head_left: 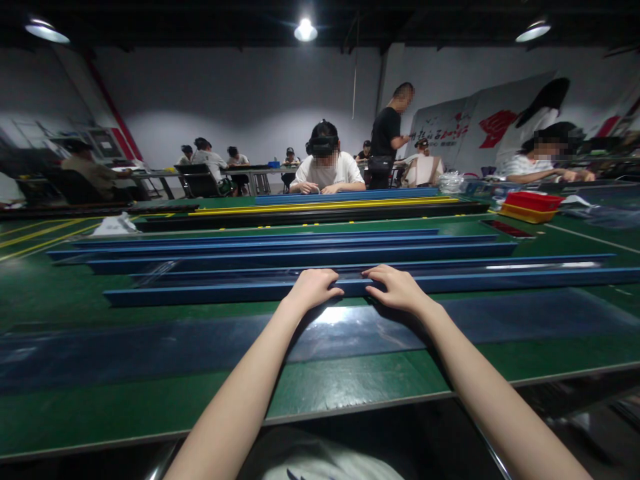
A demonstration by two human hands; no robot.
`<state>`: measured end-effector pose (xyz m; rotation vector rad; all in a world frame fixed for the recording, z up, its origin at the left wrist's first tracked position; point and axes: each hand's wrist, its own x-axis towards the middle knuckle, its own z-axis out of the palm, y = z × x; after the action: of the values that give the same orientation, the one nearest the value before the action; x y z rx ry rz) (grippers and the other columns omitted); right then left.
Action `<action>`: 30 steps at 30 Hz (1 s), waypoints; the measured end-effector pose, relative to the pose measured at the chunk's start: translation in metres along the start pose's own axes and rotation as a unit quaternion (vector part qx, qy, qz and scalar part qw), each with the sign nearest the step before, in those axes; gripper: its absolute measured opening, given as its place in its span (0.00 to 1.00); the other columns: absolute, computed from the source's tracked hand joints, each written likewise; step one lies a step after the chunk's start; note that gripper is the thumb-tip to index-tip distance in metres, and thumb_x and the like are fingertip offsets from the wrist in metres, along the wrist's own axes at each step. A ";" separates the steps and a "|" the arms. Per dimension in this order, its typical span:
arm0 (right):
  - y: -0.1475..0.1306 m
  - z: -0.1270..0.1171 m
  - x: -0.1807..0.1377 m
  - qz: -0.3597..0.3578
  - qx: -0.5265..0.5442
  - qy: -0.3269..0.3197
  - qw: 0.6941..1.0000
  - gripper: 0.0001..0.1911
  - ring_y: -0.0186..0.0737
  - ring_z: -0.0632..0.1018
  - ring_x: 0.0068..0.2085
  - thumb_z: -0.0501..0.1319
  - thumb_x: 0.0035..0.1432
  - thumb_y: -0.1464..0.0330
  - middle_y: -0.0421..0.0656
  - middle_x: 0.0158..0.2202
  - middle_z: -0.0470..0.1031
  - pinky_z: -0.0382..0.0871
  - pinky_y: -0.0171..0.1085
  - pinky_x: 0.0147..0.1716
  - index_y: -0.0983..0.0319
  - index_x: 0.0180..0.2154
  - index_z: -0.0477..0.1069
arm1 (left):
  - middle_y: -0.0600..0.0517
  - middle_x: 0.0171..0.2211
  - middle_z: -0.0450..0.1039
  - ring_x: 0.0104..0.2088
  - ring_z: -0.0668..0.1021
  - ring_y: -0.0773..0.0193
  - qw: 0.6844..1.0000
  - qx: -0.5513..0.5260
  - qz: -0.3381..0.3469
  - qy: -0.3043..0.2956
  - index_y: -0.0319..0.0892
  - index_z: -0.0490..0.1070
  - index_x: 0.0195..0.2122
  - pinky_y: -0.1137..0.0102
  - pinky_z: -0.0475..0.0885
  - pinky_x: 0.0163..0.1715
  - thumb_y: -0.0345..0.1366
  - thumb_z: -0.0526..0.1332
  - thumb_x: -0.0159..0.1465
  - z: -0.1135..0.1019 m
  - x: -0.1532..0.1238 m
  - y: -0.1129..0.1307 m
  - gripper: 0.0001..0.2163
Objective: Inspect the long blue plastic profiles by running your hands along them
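A long blue channel strip (200, 294) lies crosswise on the green table (350, 387), its raised near edge facing me. My left hand (315, 285) grips that edge just left of the middle, thumb in front and fingers over the top. A short gap to the right, my right hand (395, 287) grips the same edge in a mirrored hold. Fingertips of both hands are partly hidden inside the channel. Under my wrists, a clear plastic sheet (165, 339) lies flat along the table, shining beneath the lamp.
Beyond lie more blue strips (300, 255), then black strips (330, 217) and a yellow strip (320, 207). A red bin (533, 201) rests on a yellow one at the right, near a dark phone-like slab (507, 229). A person (327, 170) works opposite.
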<state>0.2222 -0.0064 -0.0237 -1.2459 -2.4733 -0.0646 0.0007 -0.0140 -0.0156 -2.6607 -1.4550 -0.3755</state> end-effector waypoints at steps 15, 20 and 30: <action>0.001 0.001 -0.001 0.016 0.003 -0.004 1.000 0.18 0.42 0.71 0.49 0.54 0.55 0.63 0.46 0.47 0.72 0.64 0.38 0.46 0.61 0.46 0.69 | 0.52 0.41 0.74 0.41 0.75 0.59 1.000 0.027 -0.013 -0.003 0.45 0.71 0.36 0.72 0.66 0.35 0.47 0.56 0.59 -0.005 -0.001 0.003 0.13; 0.001 0.001 -0.001 0.021 0.002 -0.009 1.000 0.18 0.41 0.70 0.49 0.54 0.54 0.63 0.46 0.48 0.71 0.64 0.38 0.46 0.61 0.46 0.69 | 0.52 0.40 0.74 0.41 0.75 0.58 0.999 0.035 -0.021 -0.006 0.45 0.72 0.36 0.71 0.66 0.34 0.48 0.56 0.58 -0.006 -0.001 0.004 0.14; 0.000 -0.002 0.000 0.004 -0.003 -0.008 1.000 0.16 0.42 0.71 0.48 0.54 0.55 0.63 0.46 0.45 0.73 0.64 0.38 0.45 0.62 0.43 0.71 | 0.52 0.37 0.73 0.37 0.75 0.61 0.999 0.026 -0.025 0.005 0.44 0.70 0.34 0.72 0.65 0.31 0.48 0.58 0.57 -0.004 -0.001 0.002 0.13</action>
<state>0.2229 -0.0074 -0.0217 -1.2627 -2.4846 -0.0597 0.0018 -0.0165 -0.0118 -2.5820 -1.5095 -0.3492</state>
